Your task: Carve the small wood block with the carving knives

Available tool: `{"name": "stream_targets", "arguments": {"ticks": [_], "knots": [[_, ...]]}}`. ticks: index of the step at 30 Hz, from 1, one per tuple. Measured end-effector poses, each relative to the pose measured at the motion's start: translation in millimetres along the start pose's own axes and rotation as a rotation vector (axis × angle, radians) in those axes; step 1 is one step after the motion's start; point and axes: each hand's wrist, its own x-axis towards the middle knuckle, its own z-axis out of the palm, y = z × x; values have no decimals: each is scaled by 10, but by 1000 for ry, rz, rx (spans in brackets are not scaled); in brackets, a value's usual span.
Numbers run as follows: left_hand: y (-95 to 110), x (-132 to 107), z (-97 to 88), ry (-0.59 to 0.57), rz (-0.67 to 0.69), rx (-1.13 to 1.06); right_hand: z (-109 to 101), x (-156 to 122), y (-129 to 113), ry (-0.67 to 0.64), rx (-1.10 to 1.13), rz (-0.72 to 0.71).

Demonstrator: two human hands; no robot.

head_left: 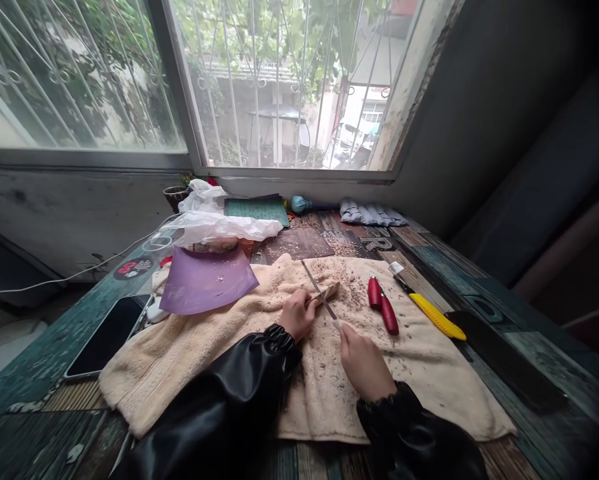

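My left hand [298, 313] is closed around a small, narrow piece of wood [331, 291] whose end points up and right. In my right hand [364, 360] is a slim metal file [312, 278] with a pale handle, gripped near its lower end. The file's blade crosses the wood just beyond my left fingers and seems to touch it. Both hands are over a cream towel [419, 380] strewn with wood shavings. Two short red-handled tools [382, 305] lie on the towel, right of my hands.
A yellow-handled tool [437, 315] and a long dark object [504, 360] lie at right. Purple sandpaper [207, 280], a phone [110, 333] and white plastic bags [229, 227] are at left. A green sheet [257, 211] and a grey padded bundle [372, 213] are near the window.
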Motion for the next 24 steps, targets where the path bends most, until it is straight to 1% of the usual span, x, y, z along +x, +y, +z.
{"name": "stream_targets", "arguments": {"ticks": [2, 4, 8, 11, 13, 16, 19, 24], "knots": [[-1, 5, -9, -20, 27, -16, 16, -92, 60, 4, 15, -7], [9, 3, -26, -47, 72, -29, 6, -95, 69, 0, 6, 3], [47, -19, -50, -78, 116, -4, -43, 109, -52, -4, -40, 35], [64, -37, -40, -71, 101, 36, -39, 183, -98, 4, -28, 28], [66, -44, -23, -64, 83, 56, -14, 121, -53, -2, -17, 20], [55, -40, -3, -52, 60, 53, 24, -45, 75, -2, 34, 17], [39, -27, -10, -69, 88, 12, 22, -99, 128, -4, 66, 31], [51, -40, -39, -111, 153, 4, -46, 155, -29, -15, 10, 54]]}}
